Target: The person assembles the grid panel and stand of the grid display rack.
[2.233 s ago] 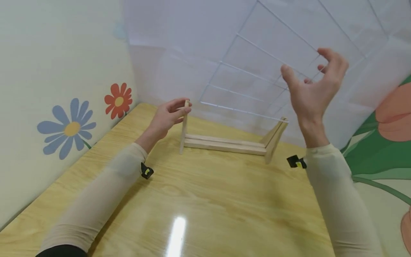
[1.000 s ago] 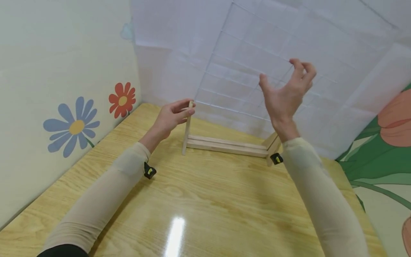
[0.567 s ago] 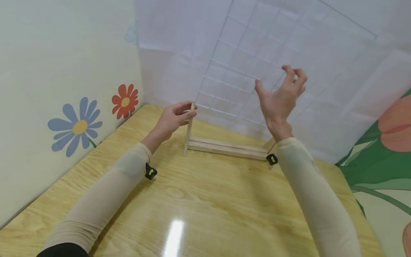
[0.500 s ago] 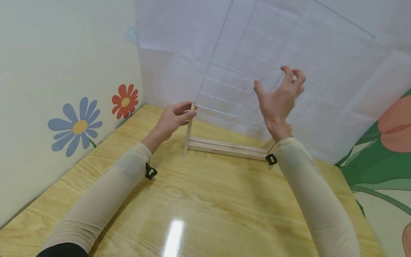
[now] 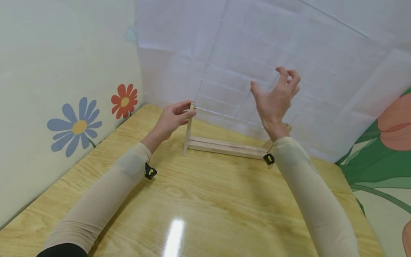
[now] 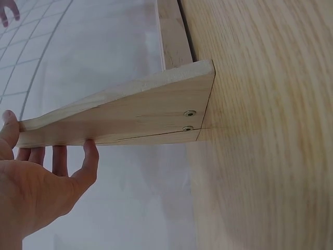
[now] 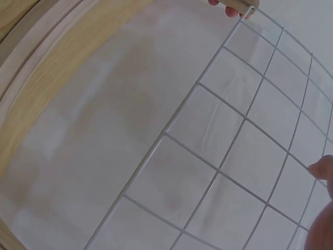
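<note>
A low wooden stand [image 5: 228,149] rests on the table, its two upright sides joined by long rails. My left hand [image 5: 167,121] grips the top of the left side panel [image 6: 140,112], thumb on one edge and fingers along the other. Up at the right, my right hand [image 5: 276,101] holds a white wire grid panel [image 7: 246,117], fingers curled at the wires and thumb [image 7: 322,169] against one. The grid leans above the stand, its lower corner right at the top of the left side panel. In the head view my right forearm hides much of the stand's right side.
The wood-grain table [image 5: 205,200] spreads in front of the stand. Behind it hangs a white sheet [image 5: 167,71]. A wall with painted flowers [image 5: 79,126] stands at the left, and a large floral print [image 5: 379,157] at the right.
My right hand has moved left and a little down, bringing the grid's lower corner to the left side panel. The left hand keeps its grip on that panel.
</note>
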A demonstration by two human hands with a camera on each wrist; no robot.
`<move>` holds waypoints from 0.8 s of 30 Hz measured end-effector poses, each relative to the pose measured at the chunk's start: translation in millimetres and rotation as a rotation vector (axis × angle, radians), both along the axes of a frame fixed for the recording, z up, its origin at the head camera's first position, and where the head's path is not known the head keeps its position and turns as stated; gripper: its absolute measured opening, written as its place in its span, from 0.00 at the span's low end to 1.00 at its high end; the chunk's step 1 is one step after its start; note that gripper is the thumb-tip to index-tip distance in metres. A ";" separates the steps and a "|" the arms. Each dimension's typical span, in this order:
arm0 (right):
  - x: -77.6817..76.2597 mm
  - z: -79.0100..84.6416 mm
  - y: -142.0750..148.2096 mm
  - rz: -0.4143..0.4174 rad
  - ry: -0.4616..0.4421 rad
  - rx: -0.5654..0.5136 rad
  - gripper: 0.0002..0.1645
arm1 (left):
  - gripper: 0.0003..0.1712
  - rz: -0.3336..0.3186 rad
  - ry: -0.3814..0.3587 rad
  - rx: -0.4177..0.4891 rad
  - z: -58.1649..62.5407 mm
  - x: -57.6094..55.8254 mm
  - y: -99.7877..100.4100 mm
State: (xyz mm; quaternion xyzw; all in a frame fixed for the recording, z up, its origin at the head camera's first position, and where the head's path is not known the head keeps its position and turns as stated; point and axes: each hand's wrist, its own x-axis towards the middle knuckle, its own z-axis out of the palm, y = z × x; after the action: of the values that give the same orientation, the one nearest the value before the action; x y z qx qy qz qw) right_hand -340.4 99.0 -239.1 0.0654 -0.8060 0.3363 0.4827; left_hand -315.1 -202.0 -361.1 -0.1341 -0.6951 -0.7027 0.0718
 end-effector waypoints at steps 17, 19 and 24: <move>-0.5 -38.2 -12.3 0.035 0.002 0.060 0.41 | 0.36 -0.011 -0.001 0.004 -4.1 -0.3 -3.0; -0.3 -41.9 -12.9 0.050 -0.001 0.063 0.41 | 0.35 -0.011 0.005 0.000 -3.7 -0.7 -3.7; 0.4 -53.2 -12.1 0.055 -0.008 0.052 0.41 | 0.35 -0.016 0.010 -0.025 -1.7 -1.1 -3.3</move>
State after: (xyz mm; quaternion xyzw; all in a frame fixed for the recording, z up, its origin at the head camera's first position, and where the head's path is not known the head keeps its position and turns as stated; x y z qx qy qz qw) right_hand -339.9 86.8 -292.3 0.0989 -0.8142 0.3286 0.4682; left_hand -316.2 -205.3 -362.8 -0.1444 -0.7023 -0.6938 0.0680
